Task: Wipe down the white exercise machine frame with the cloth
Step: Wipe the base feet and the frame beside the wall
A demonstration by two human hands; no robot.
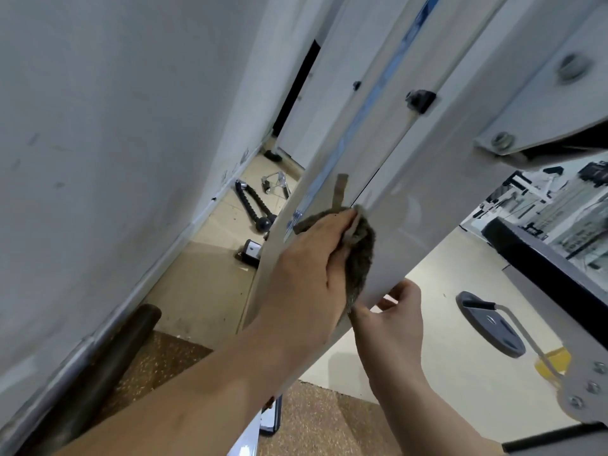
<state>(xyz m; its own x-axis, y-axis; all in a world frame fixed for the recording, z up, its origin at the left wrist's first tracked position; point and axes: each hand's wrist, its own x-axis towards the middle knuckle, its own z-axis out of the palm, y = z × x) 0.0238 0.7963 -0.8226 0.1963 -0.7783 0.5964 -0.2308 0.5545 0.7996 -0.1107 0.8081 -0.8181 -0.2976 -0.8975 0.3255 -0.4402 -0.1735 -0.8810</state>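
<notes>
The left hand (306, 278) grips the grey cloth (362, 251) against the white frame (414, 192). The frame's long axis runs up and away beyond its fingers. Just below, the right hand (394, 314) curls round the frame's edge.

No text is legible; the blue sticker (295, 223) on the frame (411, 205) is blurred.

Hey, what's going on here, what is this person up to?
A person is wiping a white exercise machine frame. The left hand grips a grey cloth and presses it against the slanted frame. The right hand holds the frame's lower edge just below the cloth. Cable handles lie on the floor behind.
</notes>
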